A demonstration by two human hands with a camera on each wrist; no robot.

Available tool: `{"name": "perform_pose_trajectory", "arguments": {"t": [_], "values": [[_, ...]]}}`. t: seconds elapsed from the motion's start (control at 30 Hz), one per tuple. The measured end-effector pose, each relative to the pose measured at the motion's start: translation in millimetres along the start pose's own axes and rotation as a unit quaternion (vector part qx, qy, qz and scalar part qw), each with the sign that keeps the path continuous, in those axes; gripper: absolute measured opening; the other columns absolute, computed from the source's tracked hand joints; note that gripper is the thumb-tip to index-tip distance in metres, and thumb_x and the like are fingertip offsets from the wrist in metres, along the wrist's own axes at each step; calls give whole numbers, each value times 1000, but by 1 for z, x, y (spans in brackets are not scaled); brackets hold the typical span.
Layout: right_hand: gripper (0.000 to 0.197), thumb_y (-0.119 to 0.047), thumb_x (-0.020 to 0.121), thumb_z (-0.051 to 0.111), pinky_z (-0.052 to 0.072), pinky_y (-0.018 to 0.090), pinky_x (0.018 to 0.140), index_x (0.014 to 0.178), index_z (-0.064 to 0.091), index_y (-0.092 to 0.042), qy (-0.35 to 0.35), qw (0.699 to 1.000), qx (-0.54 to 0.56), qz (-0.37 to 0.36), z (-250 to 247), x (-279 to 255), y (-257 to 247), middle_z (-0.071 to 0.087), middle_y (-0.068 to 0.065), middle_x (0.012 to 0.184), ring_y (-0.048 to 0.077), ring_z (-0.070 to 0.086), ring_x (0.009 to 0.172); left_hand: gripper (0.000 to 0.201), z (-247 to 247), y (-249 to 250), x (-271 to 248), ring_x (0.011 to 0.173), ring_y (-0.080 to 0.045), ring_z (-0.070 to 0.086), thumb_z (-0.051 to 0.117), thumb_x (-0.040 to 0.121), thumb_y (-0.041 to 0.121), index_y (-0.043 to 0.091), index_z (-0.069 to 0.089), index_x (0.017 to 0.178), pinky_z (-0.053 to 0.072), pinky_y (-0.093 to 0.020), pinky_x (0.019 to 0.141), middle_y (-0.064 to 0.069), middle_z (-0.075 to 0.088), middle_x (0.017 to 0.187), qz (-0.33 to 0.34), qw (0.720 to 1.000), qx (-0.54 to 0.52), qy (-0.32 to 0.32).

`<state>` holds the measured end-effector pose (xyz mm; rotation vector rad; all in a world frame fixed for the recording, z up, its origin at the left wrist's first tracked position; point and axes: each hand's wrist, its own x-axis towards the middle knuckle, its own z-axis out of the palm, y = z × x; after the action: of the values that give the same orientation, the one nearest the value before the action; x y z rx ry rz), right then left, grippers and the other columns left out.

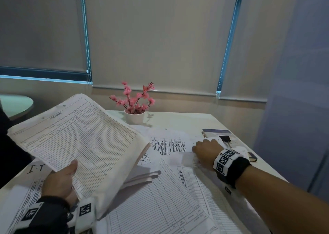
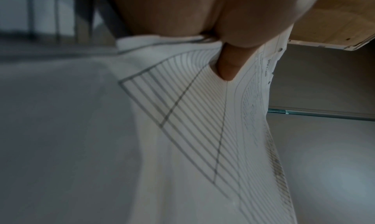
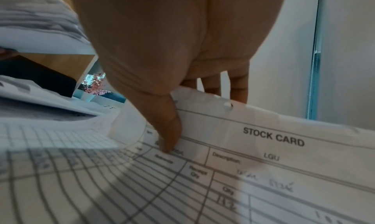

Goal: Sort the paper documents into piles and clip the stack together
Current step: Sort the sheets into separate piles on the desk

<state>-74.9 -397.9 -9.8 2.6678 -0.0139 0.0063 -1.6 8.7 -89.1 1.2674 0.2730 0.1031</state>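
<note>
My left hand (image 1: 61, 178) grips a thick stack of ruled stock-card sheets (image 1: 78, 143) by its near edge and holds it tilted above the table; the thumb (image 2: 228, 67) presses on the top sheet. My right hand (image 1: 204, 151) reaches to the far right of the scattered papers and pinches the top edge of a single stock card sheet (image 3: 263, 163), thumb (image 3: 168, 131) on its face and fingers behind. More loose forms (image 1: 156, 203) lie spread over the table. A black binder clip (image 1: 225, 139) sits just beyond my right hand.
A white pot of pink flowers (image 1: 134, 117) stands at the back middle of the white table (image 1: 179, 119). A dark notebook (image 1: 216, 132) lies at the back right and a small dark object (image 1: 252, 156) near the right edge. Closed blinds hang behind.
</note>
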Motion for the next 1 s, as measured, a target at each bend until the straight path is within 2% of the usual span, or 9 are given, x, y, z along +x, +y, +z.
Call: {"name": "perform_pose_trajectory", "arguments": {"t": [0.1, 0.23, 0.3, 0.4, 0.5, 0.63, 0.77, 0.9, 1.0], "values": [[23, -22, 92, 49, 41, 40, 84, 114, 54, -18, 12, 999, 30, 11, -3, -5, 4, 59, 5, 114, 29, 56, 107, 23, -3, -1, -1, 103, -32, 67, 60, 99, 26, 6, 69, 101, 46, -56, 105, -12, 72, 112, -3, 1000, 2, 20], [26, -14, 87, 53, 49, 35, 79, 111, 46, -21, -30, 984, 172, 33, -7, -14, 14, 64, 6, 105, 27, 61, 95, 22, 3, 8, -13, 94, -32, 69, 60, 99, 27, 7, 69, 98, 49, -52, 99, -12, 74, 104, -11, 1000, 20, 11], [12, -12, 86, 51, 45, 31, 74, 95, 53, -20, -30, 984, 175, 19, -17, -16, 22, 64, 6, 102, 28, 62, 100, 19, 11, 18, -22, 89, -30, 67, 58, 101, 24, 8, 67, 97, 52, -46, 91, -10, 72, 99, 7, 999, 44, 10], [9, -13, 79, 48, 44, 30, 68, 74, 51, -20, 25, 982, 188, 19, -45, -17, 44, 64, 6, 92, 29, 62, 93, 11, 32, 33, -36, 96, -33, 67, 61, 98, 21, 15, 67, 105, 52, -52, 94, -8, 72, 106, 47, 997, 57, 4], [2, -16, 72, 53, 49, 33, 66, 74, 54, -16, 130, 970, 202, 26, -89, -25, 64, 63, 4, 82, 29, 59, 80, 19, 55, 48, -48, 94, -34, 68, 60, 99, 22, 11, 64, 114, 54, -50, 92, -8, 72, 103, 89, 990, 106, -28], [9, -15, 73, 56, 50, 35, 71, 80, 61, -11, 238, 950, 204, 7, -160, -39, 78, 61, 5, 85, 29, 59, 82, 18, 87, 72, -61, 100, -34, 64, 59, 100, 16, 7, 65, 114, 51, -43, 93, -11, 69, 105, 166, 966, 188, -69], [19, -17, 76, 54, 48, 37, 73, 78, 64, -1, 327, 918, 224, -33, -221, -48, 75, 60, 12, 91, 33, 59, 83, 9, 116, 84, -74, 95, -26, 61, 57, 102, 15, 14, 63, 108, 45, -35, 86, -2, 67, 99, 211, 944, 223, -122], [18, -18, 76, 58, 48, 33, 85, 85, 65, -4, 350, 911, 208, -61, -253, -42, 57, 61, 10, 112, 30, 60, 99, 16, 132, 89, -85, 94, -22, 68, 57, 101, 13, 13, 68, 113, 50, -32, 80, 3, 72, 97, 236, 932, 216, -167], [10, -16, 79, 62, 44, 27, 89, 87, 65, -12, 333, 919, 194, -85, -256, -32, 41, 59, 6, 125, 25, 59, 109, 13, 135, 93, -95, 90, -17, 70, 58, 100, 12, 14, 70, 104, 51, -24, 70, 3, 75, 93, 267, 918, 212, -203]]}}
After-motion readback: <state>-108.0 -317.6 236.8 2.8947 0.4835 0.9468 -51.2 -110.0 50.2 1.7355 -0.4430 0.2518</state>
